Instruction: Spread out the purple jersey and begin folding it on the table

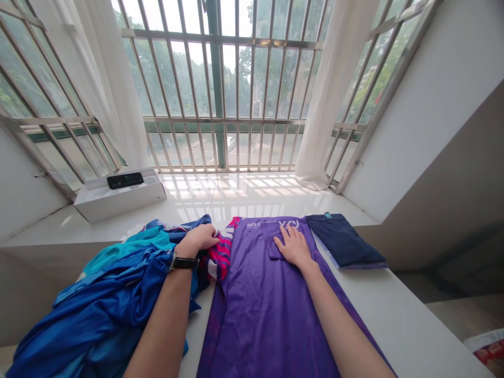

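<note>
A purple shirt [263, 304] with white lettering lies spread out in front of me, one part of it folded over near the top. At its left edge is a pink, white and dark patterned sleeve [223, 251]. My left hand [199, 240], with a black-strapped watch [184, 262] on the wrist, pinches the edge of this sleeve between closed fingers. Flat on the folded-over purple part rests my right hand [294, 245], fingers spread and holding nothing. Beside my left forearm lies a crumpled heap of blue and teal clothes [106, 294].
To the right of the shirt is a folded navy garment [344, 239]. A white box [120, 202] with a black phone-like device [125, 180] on top stands on the white sill [189, 202] at the left. Behind are white curtains [321, 105] and a barred window [236, 79].
</note>
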Tool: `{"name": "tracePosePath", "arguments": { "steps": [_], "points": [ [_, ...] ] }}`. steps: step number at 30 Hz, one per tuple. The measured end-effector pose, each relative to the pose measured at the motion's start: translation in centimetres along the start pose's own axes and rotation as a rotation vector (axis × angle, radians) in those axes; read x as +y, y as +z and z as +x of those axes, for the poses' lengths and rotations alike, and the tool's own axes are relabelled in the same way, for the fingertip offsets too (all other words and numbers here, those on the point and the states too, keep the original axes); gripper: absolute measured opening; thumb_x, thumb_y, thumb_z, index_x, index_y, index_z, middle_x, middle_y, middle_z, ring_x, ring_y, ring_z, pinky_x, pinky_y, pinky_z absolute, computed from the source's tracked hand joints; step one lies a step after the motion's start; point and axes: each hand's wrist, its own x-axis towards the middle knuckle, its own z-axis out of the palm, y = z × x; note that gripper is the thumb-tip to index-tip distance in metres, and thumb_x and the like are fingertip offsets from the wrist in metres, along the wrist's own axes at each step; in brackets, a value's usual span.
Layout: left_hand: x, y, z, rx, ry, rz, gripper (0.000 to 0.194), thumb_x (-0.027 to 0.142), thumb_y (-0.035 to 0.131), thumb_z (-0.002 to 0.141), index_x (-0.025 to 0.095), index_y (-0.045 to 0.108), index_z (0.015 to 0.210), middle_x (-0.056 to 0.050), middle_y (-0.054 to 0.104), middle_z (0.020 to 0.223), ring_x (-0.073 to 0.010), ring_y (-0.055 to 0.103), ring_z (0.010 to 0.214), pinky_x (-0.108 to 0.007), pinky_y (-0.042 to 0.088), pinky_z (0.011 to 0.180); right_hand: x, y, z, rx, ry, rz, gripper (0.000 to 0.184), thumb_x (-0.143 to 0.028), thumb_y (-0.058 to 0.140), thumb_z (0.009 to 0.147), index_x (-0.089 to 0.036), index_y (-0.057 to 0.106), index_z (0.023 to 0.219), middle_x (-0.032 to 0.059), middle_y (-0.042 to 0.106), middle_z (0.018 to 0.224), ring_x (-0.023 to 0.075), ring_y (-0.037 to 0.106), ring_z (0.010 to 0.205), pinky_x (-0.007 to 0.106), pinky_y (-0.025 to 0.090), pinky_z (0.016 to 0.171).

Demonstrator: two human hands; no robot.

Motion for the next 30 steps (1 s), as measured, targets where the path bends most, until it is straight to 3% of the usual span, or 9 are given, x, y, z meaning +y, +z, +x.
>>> {"name": "tracePosePath", "arguments": {
  "steps": [4, 9, 11, 14, 16, 17, 20, 25, 30],
  "points": [
    [0.1, -0.2, 0.7, 0.189, 0.134, -0.176, 0.029, 0.04, 0.044, 0.089, 0.019, 0.055, 0.072, -0.003, 0.063, 0.073, -0.0196, 0.06, 0.071, -0.027, 0.042, 0.063, 0.1, 0.1, 0.1, 0.009, -0.008, 0.007, 0.068, -0.057, 0.033, 0.097, -0.017, 0.037, 0.152, 0.0144, 0.031, 0.159, 0.031, 0.024, 0.147, 0.048, 0.018, 0.118],
    [1.6, 0.8, 1.8, 0.318, 0.103, -0.497, 0.033, 0.047, 0.042, 0.091, 0.02, 0.052, 0.076, 0.0, 0.058, 0.068, -0.0179, 0.058, 0.069, -0.026, 0.042, 0.061, 0.3, 0.3, 0.0, 0.053, -0.01, 0.021, 0.066, -0.056, 0.036, 0.096, -0.016, 0.043, 0.149, 0.0165, 0.036, 0.156, 0.0327, 0.029, 0.144, 0.048, 0.022, 0.117],
    [3.0, 1.4, 1.8, 0.282, 0.083, -0.676, 0.032, 0.047, 0.043, 0.091, 0.019, 0.055, 0.086, 0.001, 0.06, 0.07, -0.0169, 0.059, 0.069, -0.025, 0.044, 0.06, 0.2, 0.3, 0.0, 0.121, -0.018, 0.027, 0.064, -0.053, 0.042, 0.094, -0.015, 0.046, 0.146, 0.0173, 0.039, 0.154, 0.0332, 0.033, 0.142, 0.048, 0.026, 0.115],
    [4.7, 2.1, 1.4, 0.018, 0.271, -0.858, 0.038, 0.051, 0.047, 0.092, 0.018, 0.055, 0.109, -0.003, 0.068, 0.088, -0.0169, 0.065, 0.08, -0.024, 0.048, 0.065, 0.1, 0.1, 0.1, 0.275, -0.091, 0.055, 0.058, -0.045, 0.048, 0.092, -0.015, 0.051, 0.141, 0.0161, 0.044, 0.149, 0.0311, 0.037, 0.138, 0.044, 0.029, 0.114],
    [5.1, 2.2, 1.2, -0.087, 0.416, -0.825, 0.039, 0.049, 0.048, 0.093, 0.018, 0.056, 0.115, -0.006, 0.069, 0.104, -0.0179, 0.065, 0.094, -0.026, 0.051, 0.076, 0.0, 0.0, 0.2, 0.361, -0.142, 0.096, 0.053, -0.042, 0.047, 0.092, -0.015, 0.055, 0.137, 0.0154, 0.048, 0.145, 0.0293, 0.042, 0.134, 0.043, 0.031, 0.114],
    [5.0, 2.3, 1.2, -0.071, 0.431, -0.769, 0.037, 0.046, 0.048, 0.093, 0.018, 0.058, 0.116, -0.007, 0.069, 0.111, -0.0184, 0.065, 0.099, -0.027, 0.051, 0.081, 0.0, 0.0, 0.2, 0.388, -0.154, 0.118, 0.051, -0.041, 0.046, 0.093, -0.015, 0.056, 0.135, 0.0152, 0.05, 0.143, 0.0288, 0.044, 0.132, 0.043, 0.032, 0.113],
    [4.2, 2.4, 1.3, 0.045, 0.282, -0.489, 0.03, 0.034, 0.051, 0.091, 0.017, 0.061, 0.113, -0.01, 0.068, 0.117, -0.0194, 0.064, 0.104, -0.028, 0.049, 0.09, -0.1, 0.1, 0.2, 0.396, -0.169, 0.164, 0.047, -0.039, 0.045, 0.093, -0.015, 0.059, 0.13, 0.0153, 0.054, 0.139, 0.0284, 0.047, 0.129, 0.043, 0.036, 0.111],
    [3.5, 2.5, 1.2, -0.044, 0.133, -0.242, 0.02, 0.034, 0.061, 0.08, 0.018, 0.069, 0.089, -0.007, 0.074, 0.084, -0.0225, 0.069, 0.079, -0.029, 0.051, 0.07, 0.1, 0.5, 0.4, 0.345, -0.176, 0.192, 0.046, -0.038, 0.046, 0.092, -0.015, 0.059, 0.13, 0.0151, 0.055, 0.139, 0.0282, 0.048, 0.13, 0.044, 0.038, 0.11],
    [4.8, 2.2, 0.2, -0.086, 0.05, -0.11, 0.022, 0.039, 0.064, 0.074, 0.019, 0.064, 0.064, -0.005, 0.066, 0.057, -0.024, 0.067, 0.064, -0.03, 0.047, 0.061, 0.2, 0.6, 0.5, 0.315, -0.176, 0.203, 0.044, -0.037, 0.048, 0.091, -0.015, 0.06, 0.128, 0.0141, 0.056, 0.137, 0.0272, 0.05, 0.128, 0.042, 0.039, 0.109]
  ]
}}
